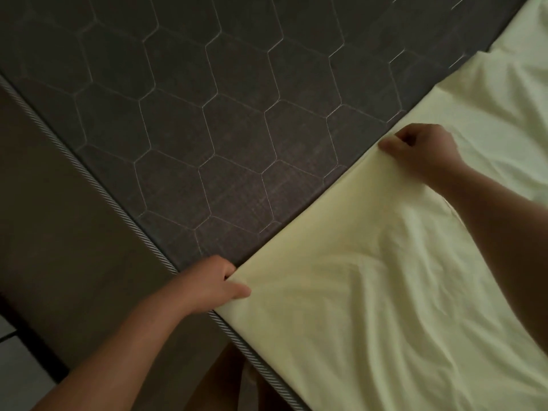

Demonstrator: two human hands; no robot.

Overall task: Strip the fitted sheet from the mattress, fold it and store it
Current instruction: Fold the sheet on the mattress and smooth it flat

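While both hands hold the same straight edge of the pale yellow sheet (pixel 385 292), it lies on the right part of the dark grey mattress (pixel 207 114), whose quilted hexagon top shows bare to the left; left hand (pixel 216 281) pinches the edge at its near end, right by the striped piping (pixel 89 173) on the mattress rim, thumb on top, fingers curled under the cloth; right hand (pixel 421 151) pinches the same edge farther along, knuckles up, fingers closed on the fabric; edge runs straight between the two; rest of sheet is wrinkled and runs out of view to the right; brown bed side (pixel 59 218) sits below the piping; pale floor tiles (pixel 14 351) at lower left; bare leg (pixel 225 381) at the bottom
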